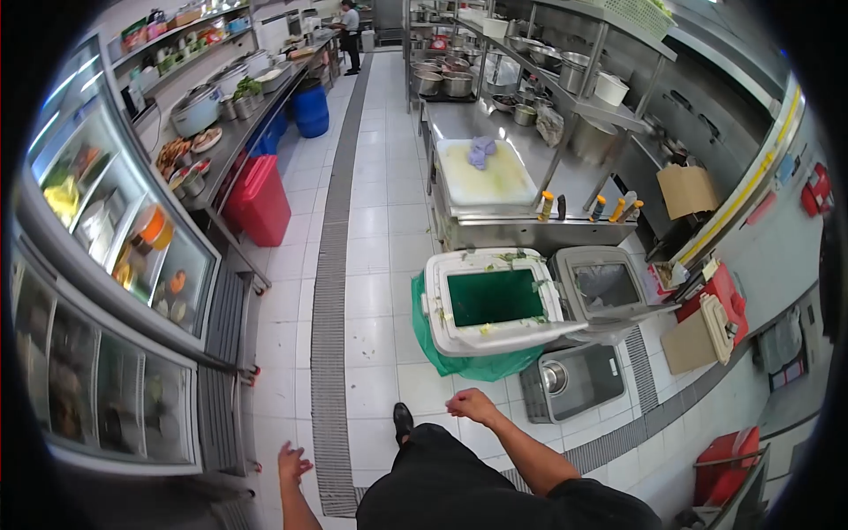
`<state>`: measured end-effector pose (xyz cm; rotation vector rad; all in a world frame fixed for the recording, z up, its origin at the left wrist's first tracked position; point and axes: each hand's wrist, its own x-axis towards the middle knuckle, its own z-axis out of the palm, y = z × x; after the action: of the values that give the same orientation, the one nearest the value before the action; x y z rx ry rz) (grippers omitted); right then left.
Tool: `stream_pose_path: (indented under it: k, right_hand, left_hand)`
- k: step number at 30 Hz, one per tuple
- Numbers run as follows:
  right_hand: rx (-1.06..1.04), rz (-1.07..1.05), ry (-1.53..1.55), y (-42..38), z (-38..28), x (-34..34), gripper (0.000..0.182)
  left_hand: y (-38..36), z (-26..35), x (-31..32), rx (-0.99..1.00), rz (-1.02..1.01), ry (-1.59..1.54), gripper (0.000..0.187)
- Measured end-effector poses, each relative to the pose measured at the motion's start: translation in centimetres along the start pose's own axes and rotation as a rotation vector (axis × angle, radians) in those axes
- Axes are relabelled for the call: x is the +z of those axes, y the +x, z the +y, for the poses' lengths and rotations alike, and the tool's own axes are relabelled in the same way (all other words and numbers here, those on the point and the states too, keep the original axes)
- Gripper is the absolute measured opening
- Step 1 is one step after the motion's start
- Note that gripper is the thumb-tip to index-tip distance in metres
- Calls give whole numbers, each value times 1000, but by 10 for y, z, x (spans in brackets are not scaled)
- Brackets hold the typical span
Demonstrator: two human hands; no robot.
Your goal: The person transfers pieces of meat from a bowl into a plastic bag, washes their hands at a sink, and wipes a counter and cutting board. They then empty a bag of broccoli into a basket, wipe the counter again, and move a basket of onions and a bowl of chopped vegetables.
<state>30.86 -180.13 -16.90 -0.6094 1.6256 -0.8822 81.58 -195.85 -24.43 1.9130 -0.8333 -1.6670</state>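
Low at the left of the head view is my left hand (293,461), over the floor beside the drain grate (331,353), fingers apart and holding nothing. My right hand (473,405) hangs in front of the white bin (439,296) with the green liner (495,297); its fingers are partly curled, and whether anything small is in them I cannot make out. To the right of this hand a grey crate (587,389) with a metal bowl (554,377) stands on the floor.
Glass-door fridges (106,389) line the left. Beyond are a red bin (263,203), a blue barrel (310,110) and a person (350,35). A steel table (565,168) holds a white cutting board (486,181) with a purple cloth (482,152). Another bin (605,274) stands right.
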Motion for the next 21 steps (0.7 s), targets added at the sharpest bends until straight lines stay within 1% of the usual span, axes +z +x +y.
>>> stream_pose_path:
  k: [1,2,3,4,6,7,8,9,10,11,12,13,14,16,17,18,19,20,21]
  right_hand:
    - [-1,1,12,17,-33,5,24]
    - [-117,-48,40,37,-66,10,27]
    - [-238,-96,69,56,-102,13,30]
    - [-329,-100,22,69,-149,10,28]
    - [-422,-124,159,100,-223,-8,22]
    - [-524,-120,190,96,-275,-22,21]
    - [-521,-85,308,91,-324,-32,19]
    - [-611,-117,546,92,-358,-44,18]
    - [-789,-208,629,88,-394,-57,11]
    - [-936,-173,601,91,-421,-67,17]
    - [-1087,-227,630,89,-451,-71,23]
    - [-1174,-230,584,88,-472,-73,27]
    - [-1288,-269,542,96,-486,-73,27]
    - [-1463,-647,586,155,-505,-70,28]
    - [-1051,-609,748,228,-479,-70,21]
    - [-976,-157,193,279,-473,-49,15]
    - [-781,169,-396,330,-468,-28,15]
    - [-806,197,-413,352,-464,-18,15]
    - [-597,-3,-361,370,-456,-2,21]
  left_hand:
    - [16,8,4,-79,-12,92,58]
    - [29,12,5,-157,-18,182,55]
    - [36,18,6,-190,-22,203,51]
    - [41,24,7,-226,-27,225,48]
    - [47,32,8,-255,2,235,39]
    - [52,35,4,-294,20,237,39]
    - [62,34,2,-330,35,230,38]
    - [79,21,-7,-334,28,222,38]
    - [99,4,-19,-400,58,139,35]
    - [116,3,-23,-468,89,61,33]
    - [109,23,-25,-393,-46,296,28]
    - [131,8,-29,-342,-73,373,35]
    - [151,-2,-31,-290,-95,449,42]
    - [174,46,-15,-288,-100,422,39]
    - [194,70,-6,-274,-112,407,38]
    - [217,99,1,-252,-132,403,36]
    - [242,129,10,-233,-149,387,35]
    - [268,162,21,-229,-148,348,34]
    - [296,196,29,-220,-143,308,33]
